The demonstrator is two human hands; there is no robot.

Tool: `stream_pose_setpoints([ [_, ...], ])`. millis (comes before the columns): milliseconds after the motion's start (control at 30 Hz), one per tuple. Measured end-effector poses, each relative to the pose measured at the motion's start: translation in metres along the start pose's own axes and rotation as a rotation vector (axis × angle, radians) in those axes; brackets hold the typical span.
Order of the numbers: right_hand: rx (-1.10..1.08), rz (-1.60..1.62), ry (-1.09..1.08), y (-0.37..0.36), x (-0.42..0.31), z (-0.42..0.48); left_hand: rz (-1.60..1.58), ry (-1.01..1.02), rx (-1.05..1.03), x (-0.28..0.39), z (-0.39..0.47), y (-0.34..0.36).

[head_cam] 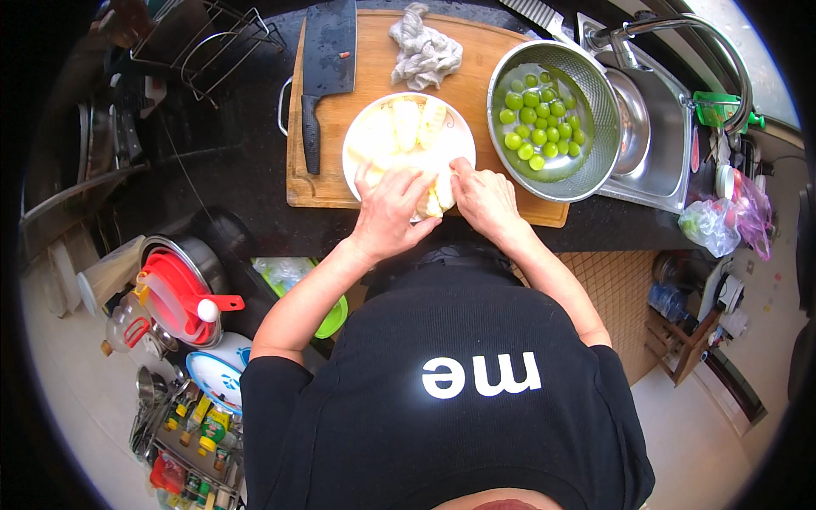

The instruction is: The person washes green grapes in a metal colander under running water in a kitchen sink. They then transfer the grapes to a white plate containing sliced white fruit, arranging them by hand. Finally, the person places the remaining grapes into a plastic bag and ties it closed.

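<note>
A white plate (458,131) with pale peeled fruit pieces (406,124) stands on a wooden cutting board (376,48). The plate is partly overexposed, so the kind of fruit is unclear. My left hand (392,210) reaches over the plate's near side, its thumb and fingers around pale pieces at the near rim. Curled against the right side of these same pieces and the rim is my right hand (488,197); whether it grips anything is hidden. A black cleaver (328,57) lies left of the plate, a small reddish scrap on its blade.
A crumpled grey cloth (427,51) lies behind the plate. To the right, a metal colander bowl (599,108) holds green grapes (539,118) in water, beside the sink (663,166) and faucet (695,22). A wire rack (210,48) stands back left; red strainers (172,293) sit lower left.
</note>
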State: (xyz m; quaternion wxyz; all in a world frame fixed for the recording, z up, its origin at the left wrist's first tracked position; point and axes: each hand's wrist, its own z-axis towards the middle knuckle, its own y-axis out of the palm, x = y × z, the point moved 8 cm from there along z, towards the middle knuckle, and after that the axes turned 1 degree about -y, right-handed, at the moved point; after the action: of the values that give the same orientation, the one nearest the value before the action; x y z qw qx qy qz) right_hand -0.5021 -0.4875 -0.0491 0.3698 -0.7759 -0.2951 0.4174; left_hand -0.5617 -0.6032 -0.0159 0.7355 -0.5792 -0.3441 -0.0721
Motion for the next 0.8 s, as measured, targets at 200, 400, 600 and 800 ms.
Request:
stream_pose_setpoints([
  [200, 0.077, -0.090, -0.116, -0.008, -0.012, -0.003, 0.004, 0.021, 0.016, 0.001, -0.003, 0.004],
  [400, 0.074, -0.261, -0.153, -0.017, -0.022, -0.006, 0.000, 0.021, 0.015, -0.001, -0.003, 0.006],
  [600, 0.619, -0.080, -0.051, -0.121, 0.065, -0.010, 0.037, 0.029, -0.031, 0.003, 0.000, 0.008],
  [800, 0.389, -0.197, 0.327, -0.071, 0.124, 0.054, 0.055, 0.030, -0.084, 0.004, 0.006, 0.010],
])
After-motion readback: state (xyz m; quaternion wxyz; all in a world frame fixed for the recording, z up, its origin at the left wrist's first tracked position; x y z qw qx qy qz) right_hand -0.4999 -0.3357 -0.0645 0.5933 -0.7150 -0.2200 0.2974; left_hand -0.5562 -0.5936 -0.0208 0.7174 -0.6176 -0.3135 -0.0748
